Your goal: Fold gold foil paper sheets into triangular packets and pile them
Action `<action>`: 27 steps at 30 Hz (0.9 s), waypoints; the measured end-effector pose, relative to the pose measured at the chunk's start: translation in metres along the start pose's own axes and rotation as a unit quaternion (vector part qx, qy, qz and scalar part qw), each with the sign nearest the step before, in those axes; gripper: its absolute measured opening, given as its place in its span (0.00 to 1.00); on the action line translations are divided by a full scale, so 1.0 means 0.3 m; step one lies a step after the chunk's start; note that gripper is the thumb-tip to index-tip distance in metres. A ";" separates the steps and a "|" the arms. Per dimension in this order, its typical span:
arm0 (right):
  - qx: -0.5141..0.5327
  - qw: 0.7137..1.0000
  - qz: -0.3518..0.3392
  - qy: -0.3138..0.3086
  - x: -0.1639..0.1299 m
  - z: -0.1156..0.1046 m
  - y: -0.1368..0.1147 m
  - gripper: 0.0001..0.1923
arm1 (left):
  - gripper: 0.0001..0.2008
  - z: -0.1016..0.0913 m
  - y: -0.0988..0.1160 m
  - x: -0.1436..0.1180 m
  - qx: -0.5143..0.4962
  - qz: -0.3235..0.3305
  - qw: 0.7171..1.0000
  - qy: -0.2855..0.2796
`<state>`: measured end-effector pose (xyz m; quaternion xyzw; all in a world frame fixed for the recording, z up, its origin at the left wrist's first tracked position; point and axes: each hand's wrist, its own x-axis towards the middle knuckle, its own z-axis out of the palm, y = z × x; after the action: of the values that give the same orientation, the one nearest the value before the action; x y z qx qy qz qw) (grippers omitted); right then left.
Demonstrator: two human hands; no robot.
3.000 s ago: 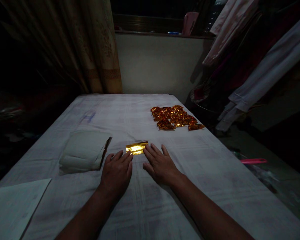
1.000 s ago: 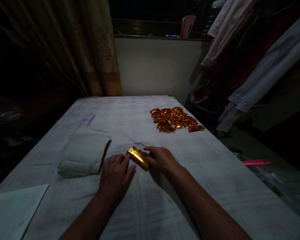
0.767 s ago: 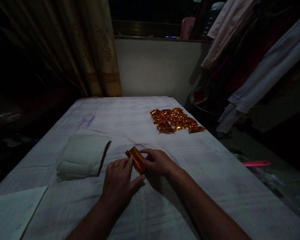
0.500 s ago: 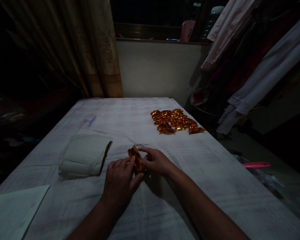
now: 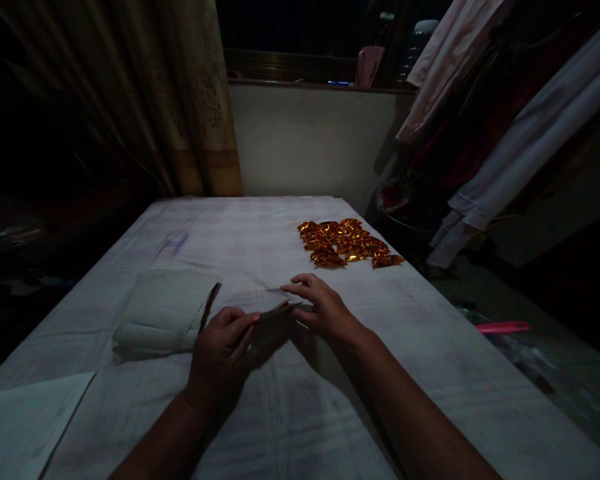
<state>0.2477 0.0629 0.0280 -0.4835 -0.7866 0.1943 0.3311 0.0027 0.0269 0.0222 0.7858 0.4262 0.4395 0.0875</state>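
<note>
- The left hand (image 5: pixel 219 357) pinches the near-left end of a folded paper piece (image 5: pixel 273 318), thumb and fingers closed on it.
- The right hand (image 5: pixel 325 310) has its fingers spread half open over the far end of the piece, touching it; whether it grips is unclear.
- The piece sits low over the white tablecloth (image 5: pixel 300 413), its pale side showing.
- A stack of white sheets (image 5: pixel 163 313) lies just left.
- A heap of gold folded pieces (image 5: pixel 347 241) lies farther off, to the right.

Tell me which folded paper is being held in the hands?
The pale-sided piece between the left hand and right hand. The gold pile lies untouched, farther away.
</note>
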 end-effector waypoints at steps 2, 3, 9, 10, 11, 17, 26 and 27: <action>-0.018 0.999 -0.028 -0.008 0.003 0.005 0.001 0.19 | 0.13 -0.004 -0.005 -0.001 -0.014 0.009 1.000 -0.001; -0.020 0.999 -0.041 -0.012 0.005 0.008 0.001 0.16 | 0.13 -0.005 -0.008 -0.002 -0.016 0.007 1.000 -0.005; -0.005 0.997 -0.075 -0.024 0.008 0.010 -0.005 0.14 | 0.13 -0.001 -0.021 -0.006 -0.067 -0.012 0.998 -0.006; -0.002 0.998 -0.066 -0.026 0.006 0.008 -0.009 0.14 | 0.13 0.002 -0.020 -0.007 -0.076 -0.018 0.997 -0.007; 0.004 0.998 -0.054 -0.029 0.004 0.005 -0.013 0.14 | 0.13 0.003 -0.019 -0.007 -0.085 -0.027 0.996 -0.009; 0.012 0.999 -0.038 -0.034 0.005 -0.015 -0.033 0.12 | 0.14 -0.009 -0.002 0.002 -0.098 -0.089 0.991 -0.021; -0.053 0.993 -0.080 -0.066 0.000 -0.024 -0.024 0.15 | 0.13 -0.002 -0.058 0.003 -0.091 -0.054 0.991 -0.083; -0.056 0.992 -0.077 -0.079 -0.009 -0.019 -0.025 0.14 | 0.13 0.001 -0.065 -0.001 -0.081 -0.051 0.990 -0.103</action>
<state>0.2478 0.0571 0.0360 -0.4223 -0.8551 0.1609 0.2542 -0.0086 0.0388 0.0118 0.7944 0.4175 0.3843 0.2166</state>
